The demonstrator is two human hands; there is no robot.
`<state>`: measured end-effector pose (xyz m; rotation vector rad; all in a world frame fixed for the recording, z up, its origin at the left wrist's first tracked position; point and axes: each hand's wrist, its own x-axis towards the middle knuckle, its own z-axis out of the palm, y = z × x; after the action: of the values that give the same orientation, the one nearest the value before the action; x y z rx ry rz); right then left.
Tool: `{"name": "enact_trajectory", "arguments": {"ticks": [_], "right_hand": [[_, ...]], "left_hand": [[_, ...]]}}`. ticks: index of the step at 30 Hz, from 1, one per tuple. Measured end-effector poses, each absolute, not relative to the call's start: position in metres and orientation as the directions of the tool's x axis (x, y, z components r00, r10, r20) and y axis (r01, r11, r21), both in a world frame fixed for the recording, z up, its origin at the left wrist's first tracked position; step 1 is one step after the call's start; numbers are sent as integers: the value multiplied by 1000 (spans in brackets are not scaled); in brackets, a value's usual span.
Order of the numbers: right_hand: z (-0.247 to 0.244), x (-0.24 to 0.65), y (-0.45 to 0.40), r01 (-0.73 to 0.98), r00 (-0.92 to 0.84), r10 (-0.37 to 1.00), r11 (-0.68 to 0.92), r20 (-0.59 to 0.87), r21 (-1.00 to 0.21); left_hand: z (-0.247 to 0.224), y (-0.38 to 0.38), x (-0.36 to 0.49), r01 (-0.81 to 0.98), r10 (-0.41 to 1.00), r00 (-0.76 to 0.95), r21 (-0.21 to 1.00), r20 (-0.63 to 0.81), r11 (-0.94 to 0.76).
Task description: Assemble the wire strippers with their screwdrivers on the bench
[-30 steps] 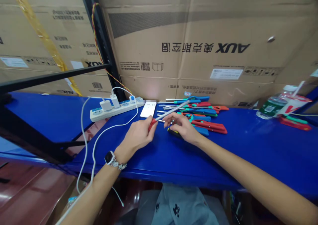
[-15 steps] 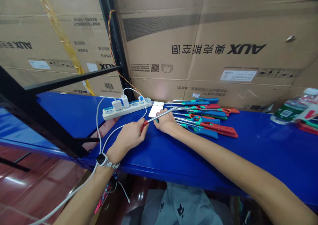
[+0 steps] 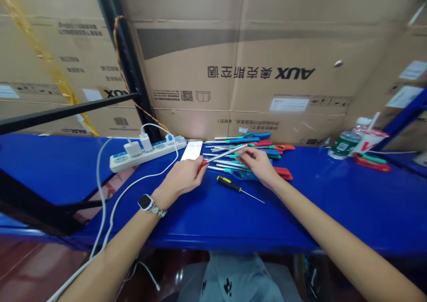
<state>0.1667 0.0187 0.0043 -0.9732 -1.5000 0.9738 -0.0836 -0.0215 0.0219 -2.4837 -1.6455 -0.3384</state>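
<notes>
My left hand (image 3: 185, 175) is closed round the red handle of a long-nosed gas lighter (image 3: 227, 153), whose metal tube slants up to the right. By the tube's tip is my right hand (image 3: 262, 165), its fingers curled together in a pinch; whatever is between the fingertips is too small to make out. Behind and beneath it lies a pile of gas lighters (image 3: 250, 140) with blue, red and orange handles. A black and yellow screwdriver (image 3: 230, 184) rests on the blue shelf (image 3: 207, 217) in front of the pile. Left of the pile lies a phone (image 3: 192, 150) with a lit white screen.
A white power strip (image 3: 150, 154) with plugged-in chargers is at the left, its cables trailing over the shelf edge. A black rack post (image 3: 125, 62) stands behind it. Large cardboard boxes (image 3: 233, 97) line the back. A bottle (image 3: 343, 144) and a cup (image 3: 368, 139) stand at the right.
The view has turned right. My right hand has moved from beside the phone to the right, near the held lighter's tip. The screwdriver now shows. My left hand still grips the lighter.
</notes>
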Motion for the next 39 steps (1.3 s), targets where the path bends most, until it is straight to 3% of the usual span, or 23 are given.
{"name": "enact_trajectory", "arguments": {"ticks": [4, 8, 14, 17, 24, 29, 32, 39], "right_hand": [[5, 208, 17, -181, 164, 932, 350, 323, -919], [1, 222, 16, -167, 275, 887, 424, 371, -890], [8, 229, 13, 126, 271, 805, 515, 529, -848], [10, 233, 12, 187, 208, 808, 521, 551, -833], [6, 226, 10, 35, 146, 872, 467, 467, -883], [8, 224, 4, 59, 112, 858, 498, 501, -865], [7, 223, 4, 2, 96, 897, 434, 432, -901], [5, 215, 6, -120, 188, 908, 400, 375, -909]], "left_hand": [[25, -1, -47, 880, 846, 468, -45, 256, -473], [23, 9, -22, 850, 818, 519, -48, 248, -524], [25, 12, -15, 839, 811, 534, -28, 238, -544], [22, 15, -14, 830, 802, 545, -23, 245, -557], [12, 4, -21, 839, 817, 535, -21, 216, -544], [13, -2, -26, 853, 833, 516, -31, 199, -521], [14, -1, -25, 851, 831, 514, -6, 211, -525], [13, -3, -23, 855, 835, 499, 27, 231, -518]]}}
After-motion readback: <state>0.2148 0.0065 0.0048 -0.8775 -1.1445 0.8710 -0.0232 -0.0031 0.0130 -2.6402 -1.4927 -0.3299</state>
